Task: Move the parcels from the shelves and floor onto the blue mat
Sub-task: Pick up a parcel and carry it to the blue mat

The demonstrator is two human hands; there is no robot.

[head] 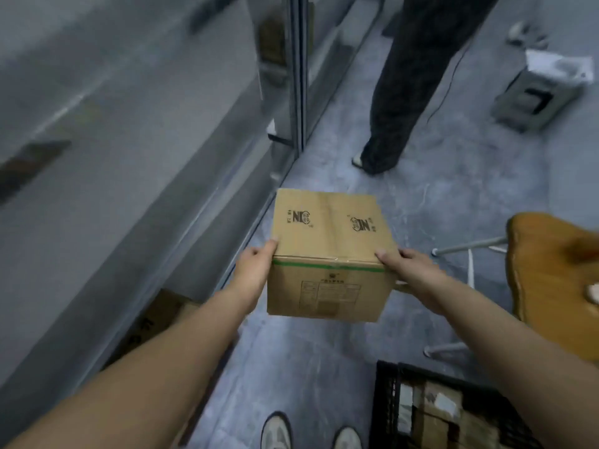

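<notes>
Brown cardboard box (327, 241), green-taped, held clear of the grey floor (324, 367) between left hand (256, 267) and right hand (408, 267), thumbs hooked over its top edge, remaining fingers hidden round its sides, black crate (389, 400) below the right fingers.

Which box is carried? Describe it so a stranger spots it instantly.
Find the long grey shelving on the left; beside it runs the aisle floor. Above that floor, a cardboard box is held between the left hand and right hand. Unlike the box under the shelving, it bears green tape and two black logos.
</notes>
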